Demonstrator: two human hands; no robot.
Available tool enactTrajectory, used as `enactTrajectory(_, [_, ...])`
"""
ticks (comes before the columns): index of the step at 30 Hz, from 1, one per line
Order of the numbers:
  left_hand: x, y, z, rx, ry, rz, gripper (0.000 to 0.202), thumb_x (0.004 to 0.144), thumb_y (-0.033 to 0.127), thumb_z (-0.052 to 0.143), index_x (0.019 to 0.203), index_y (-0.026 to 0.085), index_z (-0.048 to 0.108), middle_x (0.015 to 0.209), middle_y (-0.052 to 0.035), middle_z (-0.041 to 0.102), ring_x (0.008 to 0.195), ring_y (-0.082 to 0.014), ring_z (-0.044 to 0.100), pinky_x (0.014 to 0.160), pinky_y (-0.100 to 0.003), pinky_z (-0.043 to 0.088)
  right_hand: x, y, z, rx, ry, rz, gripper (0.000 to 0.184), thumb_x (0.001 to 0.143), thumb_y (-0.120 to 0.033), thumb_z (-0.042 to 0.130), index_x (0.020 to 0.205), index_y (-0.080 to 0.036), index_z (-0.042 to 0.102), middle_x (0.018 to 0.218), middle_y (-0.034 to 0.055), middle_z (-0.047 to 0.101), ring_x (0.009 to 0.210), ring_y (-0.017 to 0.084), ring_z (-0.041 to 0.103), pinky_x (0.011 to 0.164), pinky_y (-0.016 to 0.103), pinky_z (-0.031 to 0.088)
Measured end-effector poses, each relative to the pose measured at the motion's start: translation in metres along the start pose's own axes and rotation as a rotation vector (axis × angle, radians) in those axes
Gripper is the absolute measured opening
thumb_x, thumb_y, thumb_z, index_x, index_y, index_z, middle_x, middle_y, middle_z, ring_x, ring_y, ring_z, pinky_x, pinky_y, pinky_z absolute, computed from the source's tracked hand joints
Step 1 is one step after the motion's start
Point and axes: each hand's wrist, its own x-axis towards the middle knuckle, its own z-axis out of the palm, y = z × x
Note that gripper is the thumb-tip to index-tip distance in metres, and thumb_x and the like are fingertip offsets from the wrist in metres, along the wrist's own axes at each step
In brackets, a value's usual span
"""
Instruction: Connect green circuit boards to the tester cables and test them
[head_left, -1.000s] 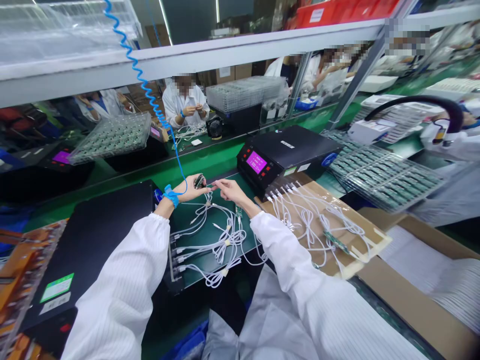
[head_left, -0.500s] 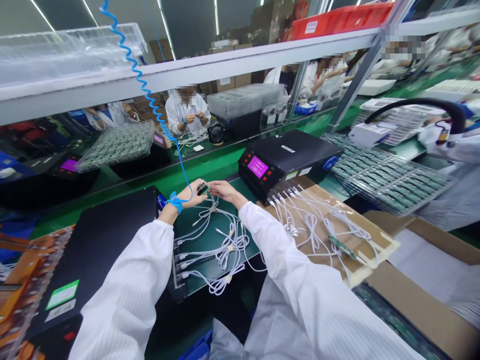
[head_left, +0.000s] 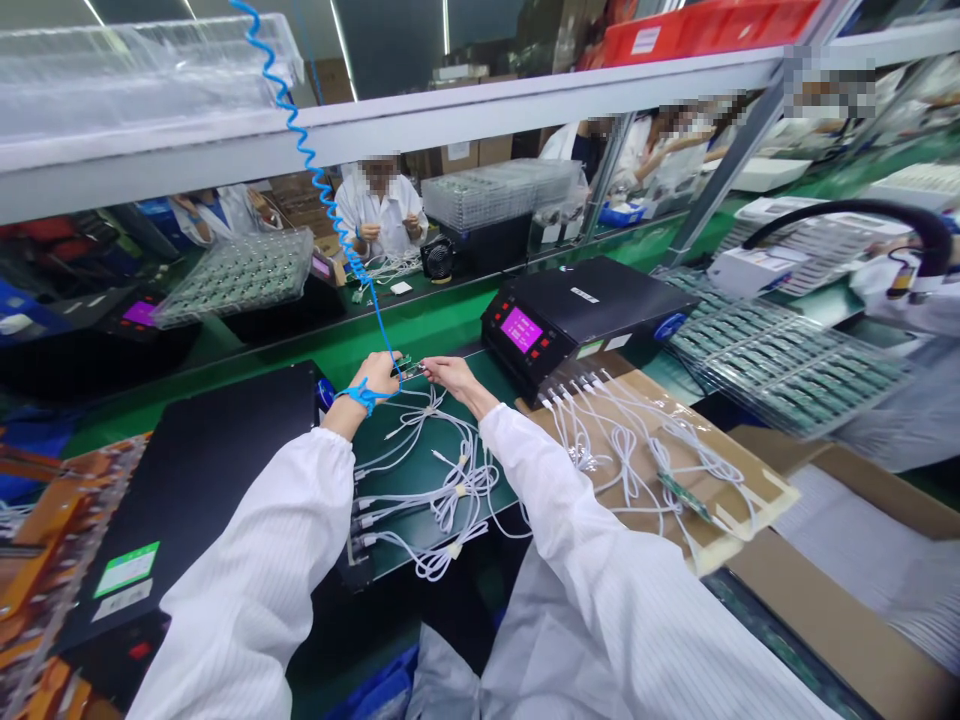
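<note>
My left hand (head_left: 377, 376), with a blue wrist strap (head_left: 361, 396), is closed around a small green circuit board (head_left: 405, 364), which it partly hides. Close on its right, my right hand (head_left: 448, 374) pinches at the board's near end. A white cable (head_left: 430, 408) runs up from the bench towards these fingertips, and its plug is too small to make out. Below both hands, several bundled white cables (head_left: 459, 492) lie on the green mat (head_left: 409, 470).
A black tester (head_left: 585, 310) with a lit magenta screen stands right, its cables across a cardboard sheet (head_left: 630, 400). Another black box (head_left: 217, 480) is left. A coiled blue cord (head_left: 324, 190) hangs above my left hand. Trays of boards (head_left: 787, 350) lie right. A co-worker (head_left: 382, 215) sits opposite.
The board has turned in my left hand, and my fingers have shifted around it. My right hand stays pinched beside it. The whole view has moved slightly. The co-worker's hands have come apart.
</note>
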Motion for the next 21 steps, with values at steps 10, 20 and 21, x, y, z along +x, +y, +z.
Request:
enactTrajectory(10, [-0.004,0.004,-0.001,0.077,-0.037,-0.122,0.018,0.076,0.019,0.074,0.094,0.022,0.073,0.089,-0.0111,0.074,0.097,-0.0332,0.072,0.080,-0.036,0.052,-0.003,0.004,0.003,0.003,-0.044,0.033,0.013,0.083,-0.009,0.084,0.077,-0.011,0.072,0.067,0.0067,0.073,0.063,0.013,0.069,0.069,0.027,0.063])
enactTrajectory(20, [-0.020,0.028,-0.009,-0.137,0.081,-0.386,0.015,0.073,0.008,0.072,0.082,0.019,0.068,0.105,-0.0174,0.068,0.109,-0.0420,0.069,0.095,-0.049,0.050,0.000,0.012,0.027,-0.405,-0.038,0.037,0.019,0.101,-0.030,0.069,0.099,-0.011,0.070,0.084,0.0009,0.072,0.072,0.012,0.070,0.069,0.027,0.062])
enactTrajectory(21, [-0.024,0.036,-0.012,-0.170,0.113,-0.413,0.013,0.075,0.007,0.071,0.082,0.018,0.067,0.110,-0.0191,0.066,0.108,-0.0420,0.069,0.095,-0.050,0.050,0.001,0.012,0.031,-0.463,-0.037,0.042,0.021,0.102,-0.032,0.068,0.103,-0.012,0.070,0.089,0.0020,0.072,0.075,0.013,0.071,0.070,0.028,0.063])
